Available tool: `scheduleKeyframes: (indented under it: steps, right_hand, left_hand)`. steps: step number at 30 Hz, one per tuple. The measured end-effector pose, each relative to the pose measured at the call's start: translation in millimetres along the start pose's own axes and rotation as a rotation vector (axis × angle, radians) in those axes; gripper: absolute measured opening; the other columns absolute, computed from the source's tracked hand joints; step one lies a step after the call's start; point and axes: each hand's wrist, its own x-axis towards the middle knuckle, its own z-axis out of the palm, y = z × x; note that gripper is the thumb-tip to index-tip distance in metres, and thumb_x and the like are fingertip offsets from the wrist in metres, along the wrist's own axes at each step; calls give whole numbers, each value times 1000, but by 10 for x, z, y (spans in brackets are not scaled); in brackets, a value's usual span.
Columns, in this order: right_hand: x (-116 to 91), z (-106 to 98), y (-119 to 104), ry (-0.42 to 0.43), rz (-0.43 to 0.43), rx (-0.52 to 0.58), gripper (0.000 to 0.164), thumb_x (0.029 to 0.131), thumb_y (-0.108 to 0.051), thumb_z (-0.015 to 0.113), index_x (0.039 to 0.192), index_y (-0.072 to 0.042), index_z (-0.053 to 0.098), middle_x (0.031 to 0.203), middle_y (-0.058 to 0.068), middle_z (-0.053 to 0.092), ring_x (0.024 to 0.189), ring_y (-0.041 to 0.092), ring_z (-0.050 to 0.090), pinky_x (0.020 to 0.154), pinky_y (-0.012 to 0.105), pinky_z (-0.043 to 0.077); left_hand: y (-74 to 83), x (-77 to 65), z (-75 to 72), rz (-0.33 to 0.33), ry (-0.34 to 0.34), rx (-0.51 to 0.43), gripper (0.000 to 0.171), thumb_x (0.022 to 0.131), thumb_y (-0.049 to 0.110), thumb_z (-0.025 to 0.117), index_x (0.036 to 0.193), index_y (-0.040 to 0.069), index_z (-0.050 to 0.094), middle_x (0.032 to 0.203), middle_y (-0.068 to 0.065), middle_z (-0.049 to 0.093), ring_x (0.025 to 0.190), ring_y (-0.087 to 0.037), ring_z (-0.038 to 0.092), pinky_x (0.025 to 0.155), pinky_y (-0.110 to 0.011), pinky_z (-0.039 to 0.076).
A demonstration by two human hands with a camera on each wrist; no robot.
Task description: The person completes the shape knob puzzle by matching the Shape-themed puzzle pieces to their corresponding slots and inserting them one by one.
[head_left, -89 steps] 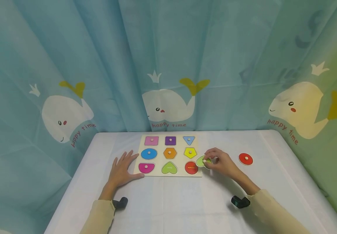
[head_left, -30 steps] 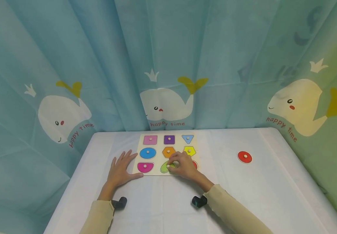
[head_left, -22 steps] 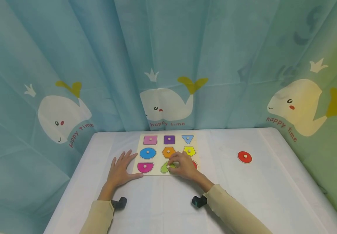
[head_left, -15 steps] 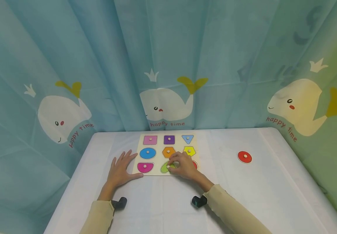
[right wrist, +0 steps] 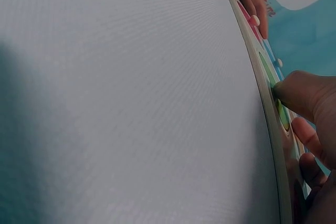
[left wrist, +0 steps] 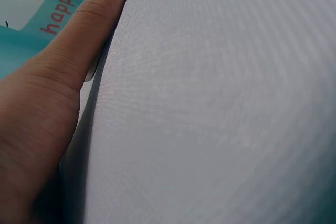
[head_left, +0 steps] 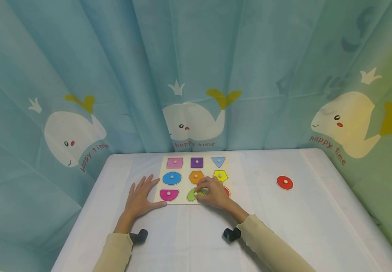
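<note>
A white peg puzzle board (head_left: 186,169) lies on the table. My left hand (head_left: 140,198) is spread at its left edge, with thumb and index fingertips touching it. My right hand (head_left: 214,192) pinches the knob of the green heart puzzle piece (head_left: 190,195), which lies over the heart place in the front row. Part of the heart is hidden by my fingers. In the right wrist view the heart (right wrist: 284,115) looks level with the board's surface. A red circle puzzle piece (head_left: 281,183) rests on the table to the right. My right hand partly covers the red round place (head_left: 228,192).
Other knobbed pieces sit in the board, among them a blue oval (head_left: 167,178), an orange hexagon (head_left: 191,175) and a magenta half-round (head_left: 164,196). A white cloth covers the table (head_left: 196,238). Behind its far edge hangs a blue whale-print curtain (head_left: 196,49).
My right hand carried the green heart leftward from beside the board onto its heart place. Over the last second both hands have stayed nearly still. The head view shifted slightly.
</note>
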Motion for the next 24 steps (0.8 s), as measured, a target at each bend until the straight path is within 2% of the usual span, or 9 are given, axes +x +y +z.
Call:
scheduleKeyframes:
  steps: [13,19,24]
  right_hand:
    - [-1,-19,-6,-16,-20,-20,10,84,-17,82,95,-18,81,109,0,70,103,23,54,88,43,38]
    - [-1,-125,-31,-69,-85,-31,14,86,-17,83,100,-16,80,106,-1,72,105,22,56,90,43,43]
    - [1,-277,-20,-124,-119,2,25,86,-15,83,110,-9,77,109,3,72,103,23,61,90,37,50]
  left_hand:
    - [-19,5,20,-7,-5,-9,100,72,63,83,154,19,48,166,-15,32,154,-42,19,119,-72,6]
    - [-15,-3,16,-9,-5,-16,99,72,62,84,154,18,48,166,-15,33,154,-42,19,119,-72,6]
    - [-4,-3,9,-2,0,-16,100,72,62,83,154,18,48,165,-15,33,154,-42,19,119,-72,6]
